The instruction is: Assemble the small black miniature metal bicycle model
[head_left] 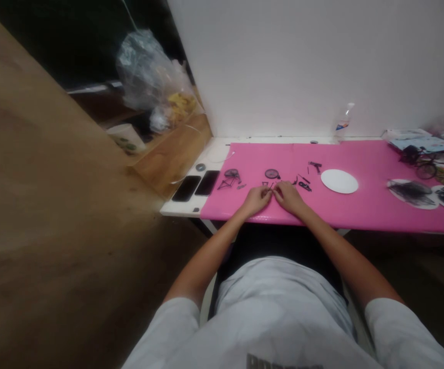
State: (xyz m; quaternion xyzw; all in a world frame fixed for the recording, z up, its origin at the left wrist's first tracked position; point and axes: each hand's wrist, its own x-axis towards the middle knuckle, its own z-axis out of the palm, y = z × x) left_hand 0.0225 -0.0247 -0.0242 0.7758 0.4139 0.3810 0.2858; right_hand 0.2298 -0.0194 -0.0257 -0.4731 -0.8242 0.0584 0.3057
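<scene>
Currently, both hands at the near side of the pink sheet (222, 206). Left hand (259, 199) and right hand (289, 197) close together, fingertips of each pinching a small dark part (271, 189) between them; its shape is too small to tell. Part lies nearer the body than the upper wheel (271, 173). Second wheel (231, 173) and frame (225, 183) to the left; loose pieces (305, 185) to the right.

Step in hand (judged): fine two-handed handling of the part. Next move seems to call for steady fingertips and careful alignment, with light force on so slender a piece.

Writing: shirt (275, 307) carries dark lettering (262, 361), cut off at the lower edge, not readable. Bottle (343, 123) has a blue-and-red label, text illegible. No brand legible on the phones (186, 188).
</scene>
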